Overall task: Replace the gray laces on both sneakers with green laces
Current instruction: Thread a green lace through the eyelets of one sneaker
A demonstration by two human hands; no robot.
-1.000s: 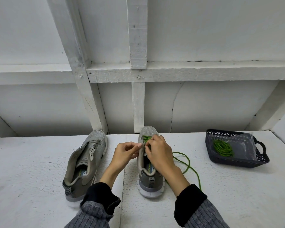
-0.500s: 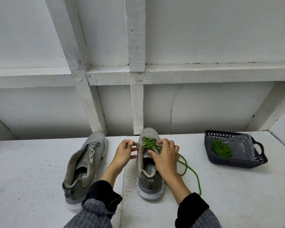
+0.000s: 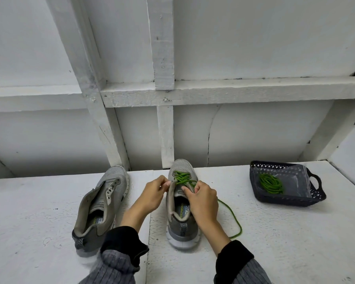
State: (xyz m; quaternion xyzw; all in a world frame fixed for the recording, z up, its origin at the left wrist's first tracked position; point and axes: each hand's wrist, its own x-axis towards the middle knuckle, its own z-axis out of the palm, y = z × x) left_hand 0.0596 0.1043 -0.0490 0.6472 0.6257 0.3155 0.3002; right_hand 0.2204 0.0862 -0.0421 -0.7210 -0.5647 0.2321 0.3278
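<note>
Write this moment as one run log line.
right sneaker: green lace partly threaded | both hands pinch lace | left sneaker: unlaced | basket: spare lace

The right hand (image 3: 203,199) covers part of the green lace (image 3: 182,178) and the right sneaker (image 3: 181,210)'s upper eyelets; the left hand (image 3: 152,194)'s fingertips hide what they pinch; both sleeves run off the bottom edge; the insole print is too small to read; the left sneaker (image 3: 101,203)'s heel sits behind a sleeve.
</note>
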